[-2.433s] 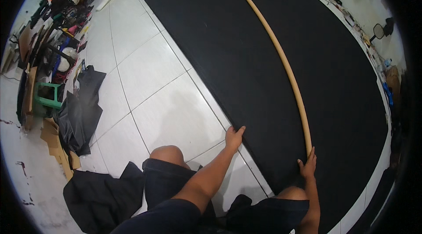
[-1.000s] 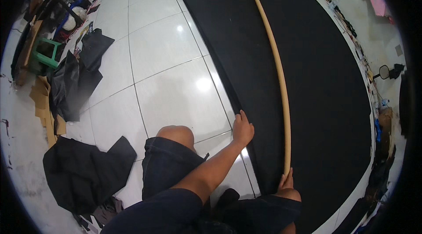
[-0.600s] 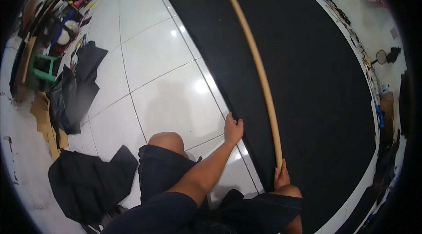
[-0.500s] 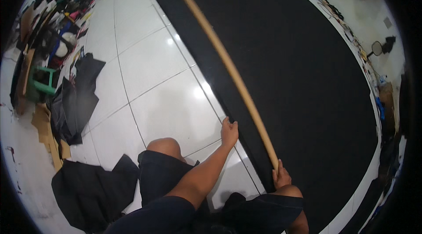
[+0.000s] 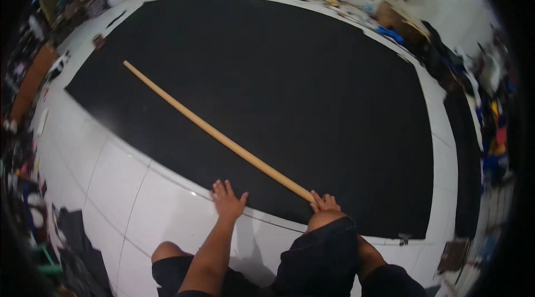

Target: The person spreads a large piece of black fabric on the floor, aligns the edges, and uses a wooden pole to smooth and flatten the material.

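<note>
A large sheet of black material lies spread flat on the floor in front of me. Across it, slanting from far left to near right, rests a long, tan, round pole. With fingers spread, my left hand presses on the sheet's near edge. At the pole's near end, my right hand has its fingers on the pole beside my raised knee, which hides part of that hand.
White floor tiles border the sheet. A dark strip of material lies along the right. Black scraps and a green stool are at lower left. Bottles, cables and a cardboard box line the far wall.
My view has swung to the right, showing more of the sheet. My left hand has opened from a curled hold at the edge to spread fingers. The right stays at the pole's end.
</note>
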The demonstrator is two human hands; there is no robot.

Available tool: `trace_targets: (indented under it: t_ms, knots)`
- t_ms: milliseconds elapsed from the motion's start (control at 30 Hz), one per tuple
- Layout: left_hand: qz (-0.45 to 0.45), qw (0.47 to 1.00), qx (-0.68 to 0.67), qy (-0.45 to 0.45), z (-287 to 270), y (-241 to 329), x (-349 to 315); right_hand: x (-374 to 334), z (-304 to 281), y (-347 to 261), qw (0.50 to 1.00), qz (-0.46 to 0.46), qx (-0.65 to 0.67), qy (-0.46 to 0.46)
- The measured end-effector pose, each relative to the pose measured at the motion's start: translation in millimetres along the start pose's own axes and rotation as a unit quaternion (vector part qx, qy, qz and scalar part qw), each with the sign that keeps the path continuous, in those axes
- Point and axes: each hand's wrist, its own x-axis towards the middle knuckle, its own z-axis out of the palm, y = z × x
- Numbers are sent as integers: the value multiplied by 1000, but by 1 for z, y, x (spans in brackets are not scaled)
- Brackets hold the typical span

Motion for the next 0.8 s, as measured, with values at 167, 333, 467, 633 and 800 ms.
trace_targets:
  t_ms: [167,333,467,633,800]
  knots:
    - [6,997,44,-63,6,25,-1,-73,2,60,991,131,8,37]
    - [29,991,103,-75,-3,37,-1,-142,24,115,950,294,50,97]
    - [102,987,87,-85,14,41,-8,-184,40,140,902,387,103,160]
    - [83,983,70,-150,24,63,-14,-213,37,175,859,465,135,169]
    - [80,982,77,-151,21,64,-13,-184,21,150,867,420,176,202]
